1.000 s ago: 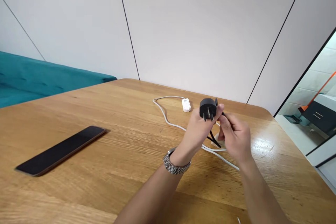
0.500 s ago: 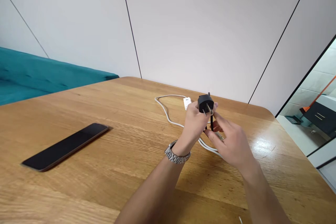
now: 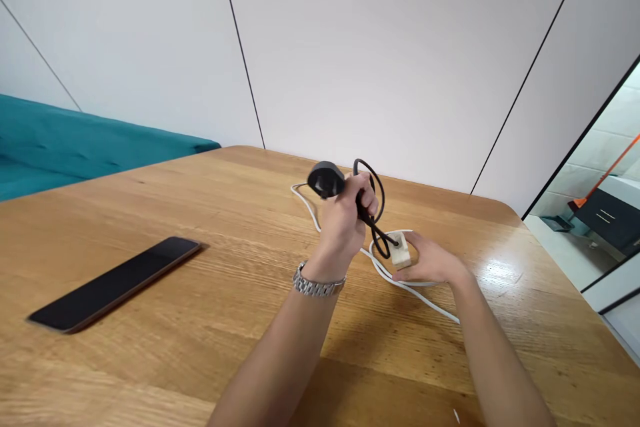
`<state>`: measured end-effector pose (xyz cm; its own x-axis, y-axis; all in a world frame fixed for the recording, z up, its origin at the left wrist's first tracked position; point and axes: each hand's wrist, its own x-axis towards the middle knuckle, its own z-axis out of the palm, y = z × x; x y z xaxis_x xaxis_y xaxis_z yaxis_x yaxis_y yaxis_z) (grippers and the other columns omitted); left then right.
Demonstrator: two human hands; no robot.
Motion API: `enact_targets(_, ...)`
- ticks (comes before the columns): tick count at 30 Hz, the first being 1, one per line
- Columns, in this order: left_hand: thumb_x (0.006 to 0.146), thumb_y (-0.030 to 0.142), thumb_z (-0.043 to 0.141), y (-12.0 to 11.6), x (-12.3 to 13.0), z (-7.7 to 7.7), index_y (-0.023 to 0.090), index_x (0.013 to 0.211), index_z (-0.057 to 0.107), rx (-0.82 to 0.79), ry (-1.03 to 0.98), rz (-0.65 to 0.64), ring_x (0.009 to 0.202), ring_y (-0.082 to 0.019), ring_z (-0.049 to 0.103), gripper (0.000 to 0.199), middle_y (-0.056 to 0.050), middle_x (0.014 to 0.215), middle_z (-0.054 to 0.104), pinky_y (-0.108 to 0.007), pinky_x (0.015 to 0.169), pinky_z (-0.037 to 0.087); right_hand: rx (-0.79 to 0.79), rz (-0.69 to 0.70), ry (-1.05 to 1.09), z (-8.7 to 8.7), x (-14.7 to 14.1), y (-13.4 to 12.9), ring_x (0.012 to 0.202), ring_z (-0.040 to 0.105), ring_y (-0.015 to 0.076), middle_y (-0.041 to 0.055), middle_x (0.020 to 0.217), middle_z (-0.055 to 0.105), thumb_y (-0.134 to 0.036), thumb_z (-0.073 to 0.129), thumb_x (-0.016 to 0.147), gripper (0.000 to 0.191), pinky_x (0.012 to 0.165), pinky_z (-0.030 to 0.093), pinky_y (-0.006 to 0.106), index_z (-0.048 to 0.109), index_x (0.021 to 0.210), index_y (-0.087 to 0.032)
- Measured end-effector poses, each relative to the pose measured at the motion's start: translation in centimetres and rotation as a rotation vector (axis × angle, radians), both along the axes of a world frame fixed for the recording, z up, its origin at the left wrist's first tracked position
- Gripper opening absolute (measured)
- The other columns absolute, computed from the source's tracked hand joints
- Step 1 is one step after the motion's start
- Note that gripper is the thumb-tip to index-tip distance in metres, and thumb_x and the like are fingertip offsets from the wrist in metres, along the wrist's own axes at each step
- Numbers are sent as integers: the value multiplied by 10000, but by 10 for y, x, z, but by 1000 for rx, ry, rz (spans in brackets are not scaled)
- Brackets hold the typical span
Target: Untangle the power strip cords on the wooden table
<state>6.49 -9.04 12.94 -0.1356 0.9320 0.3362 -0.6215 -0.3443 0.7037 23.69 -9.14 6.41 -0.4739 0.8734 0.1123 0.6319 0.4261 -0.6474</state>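
Observation:
My left hand (image 3: pixel 340 223), with a metal-band watch (image 3: pixel 319 287) on the wrist, is closed round a black power cord (image 3: pixel 381 190). The cord's round black plug (image 3: pixel 326 179) sticks out on the left of the fist, blurred by motion, so its prongs are unclear. A thin loop of the cord stands up behind the fingers. My right hand (image 3: pixel 433 260) grips a white power adapter (image 3: pixel 400 256) between thumb and fingers, just above the table. The cord's other end enters the adapter's near face. White cable (image 3: pixel 423 300) lies in loops below it.
A dark phone-like slab (image 3: pixel 117 283) lies on the left of the wooden table (image 3: pixel 240 213). Beyond the table are a teal sofa (image 3: pixel 100 147) and a white panelled wall (image 3: pixel 375 60). A small white scrap (image 3: pixel 456 415) lies by the near edge.
My left hand has moved left with the plug, which has turned from showing its prongs. My right hand has drawn apart from it, and the white adapter and cord loop now show.

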Motion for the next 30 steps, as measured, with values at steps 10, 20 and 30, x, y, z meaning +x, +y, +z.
enact_targets(10, 762, 206, 560, 14, -43, 2, 183, 468, 302, -116, -45, -382, 305, -30, 153, 391, 99, 360, 146, -159, 318, 205, 421, -245, -146, 15, 13, -8, 983, 547, 263, 50, 1043, 630, -463, 750, 643, 502, 927, 389, 476, 581, 1059, -238)
enact_targets(20, 686, 369, 767, 27, -38, -7, 131, 572, 489, -215, 175, -422, 289, 11, 218, 383, 106, 386, 304, -106, 304, 170, 972, -424, -366, 30, 4, -34, 1369, 192, 369, 48, 1439, 358, -160, 638, 688, 496, 1089, 98, 636, 537, 1149, -311)
enact_targets(30, 642, 421, 785, 21, -20, -15, 103, 745, 609, -46, 274, -326, 382, -3, 433, 378, -141, 961, 705, -136, 316, 169, 844, -244, -341, 33, 5, -36, 1397, 170, 348, 30, 1394, 432, -121, 564, 667, 515, 1106, 69, 625, 531, 1146, -308)
